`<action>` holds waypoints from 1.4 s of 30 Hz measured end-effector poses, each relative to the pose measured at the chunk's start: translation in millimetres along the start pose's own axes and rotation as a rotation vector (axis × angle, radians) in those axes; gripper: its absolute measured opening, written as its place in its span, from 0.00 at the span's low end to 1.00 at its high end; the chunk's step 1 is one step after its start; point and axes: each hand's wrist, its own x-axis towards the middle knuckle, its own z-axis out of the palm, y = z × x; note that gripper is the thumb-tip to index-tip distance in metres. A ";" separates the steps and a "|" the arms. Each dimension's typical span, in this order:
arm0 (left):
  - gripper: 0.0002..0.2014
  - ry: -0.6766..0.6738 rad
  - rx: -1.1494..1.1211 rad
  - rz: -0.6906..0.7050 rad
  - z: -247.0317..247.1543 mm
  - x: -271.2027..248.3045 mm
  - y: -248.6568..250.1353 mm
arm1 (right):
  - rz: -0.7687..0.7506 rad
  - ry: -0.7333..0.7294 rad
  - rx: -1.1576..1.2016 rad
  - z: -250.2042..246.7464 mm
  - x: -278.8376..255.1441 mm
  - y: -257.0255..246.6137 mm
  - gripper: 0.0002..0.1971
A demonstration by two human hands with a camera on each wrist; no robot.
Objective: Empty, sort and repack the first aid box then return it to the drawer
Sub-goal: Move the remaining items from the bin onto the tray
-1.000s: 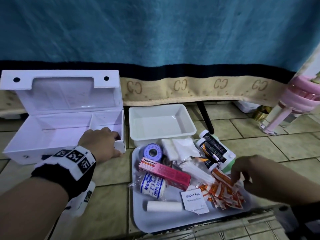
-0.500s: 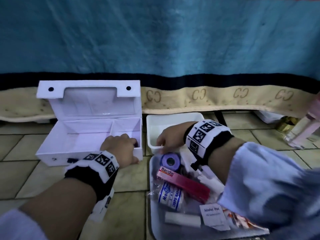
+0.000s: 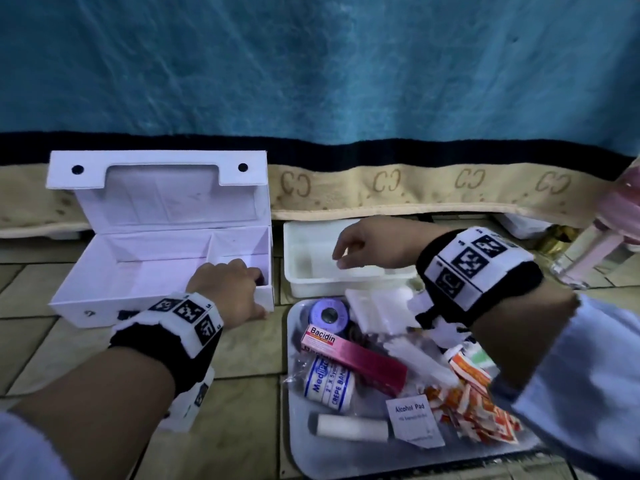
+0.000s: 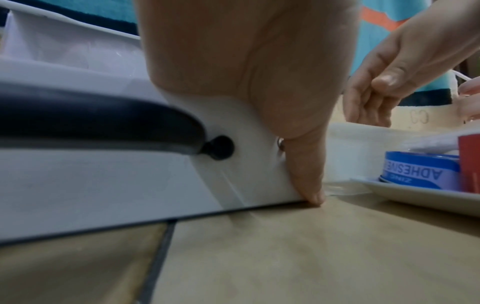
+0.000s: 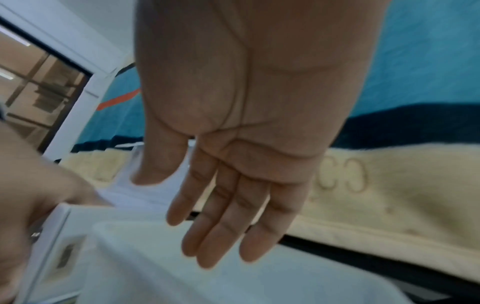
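Observation:
The white first aid box (image 3: 138,271) stands open and empty on the tiled floor at the left, lid upright. My left hand (image 3: 228,289) grips its front right corner, fingers inside and thumb (image 4: 306,164) pressed on the outer wall beside the black handle (image 4: 91,119). My right hand (image 3: 367,244) hovers palm down over the empty white tub (image 3: 311,282), fingers (image 5: 233,216) straight and holding nothing. The grey tray (image 3: 346,459) in front holds a blue tape roll (image 3: 327,315), a Bacidin box (image 3: 349,356), a crepe bandage (image 3: 329,379), an alcohol pad (image 3: 414,424) and orange plaster packets (image 3: 474,403).
A blue blanket (image 3: 346,81) with a beige hem hangs down behind the box and tub. A pink and clear bottle (image 3: 595,251) stands at the far right. White gauze packs (image 3: 377,306) lie at the tray's back. Bare tiles show between me and the box.
My right hand left the orange packets, crossed the tray to the tub's front rim, and now hovers over the tub, empty. My left hand has kept its grip on the box corner.

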 end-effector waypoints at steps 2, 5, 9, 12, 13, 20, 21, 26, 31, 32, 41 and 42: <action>0.30 0.003 0.007 0.003 -0.2 0.1 0.4 | 0.053 0.112 -0.028 -4.4 -15.5 14.2 0.06; 0.29 0.009 0.002 0.005 -0.3 -0.4 0.4 | 0.140 0.108 -0.152 3.0 -36.2 25.9 0.08; 0.29 0.008 0.006 0.003 -0.9 -2.4 1.2 | 0.202 0.064 -0.163 20.6 -58.0 28.0 0.18; 0.29 0.004 0.008 0.003 -1.0 -2.9 1.8 | 0.184 0.053 -0.150 30.8 -68.6 26.9 0.23; 0.29 -0.002 0.008 0.002 -1.1 -2.9 1.9 | 0.178 0.053 -0.149 33.8 -70.9 26.7 0.23; 0.27 -0.030 -0.007 -0.006 -3.3 -4.7 1.8 | 0.170 0.074 -0.143 49.9 -74.1 26.6 0.22; 0.27 -0.031 -0.007 -0.005 -3.3 -5.4 1.8 | 0.170 0.080 -0.141 50.8 -74.1 26.6 0.22; 0.27 -0.040 -0.003 -0.007 -4.5 -8.3 3.5 | 0.159 0.093 -0.145 50.8 -79.8 25.3 0.22; 0.27 0.007 -0.044 -0.009 -5.1 -11.8 4.0 | 0.111 0.215 -0.050 51.6 -95.1 18.5 0.21; 0.27 0.024 -0.095 -0.011 -4.2 -13.2 3.2 | 0.108 0.241 -0.020 51.6 -100.1 17.4 0.19; 0.17 0.573 -0.550 0.102 -6.2 -45.7 20.1 | 0.387 0.572 0.211 52.1 -161.2 67.0 0.07; 0.15 0.596 -0.578 0.122 -9.5 -50.7 29.8 | 0.416 0.578 0.212 57.5 -165.1 73.4 0.09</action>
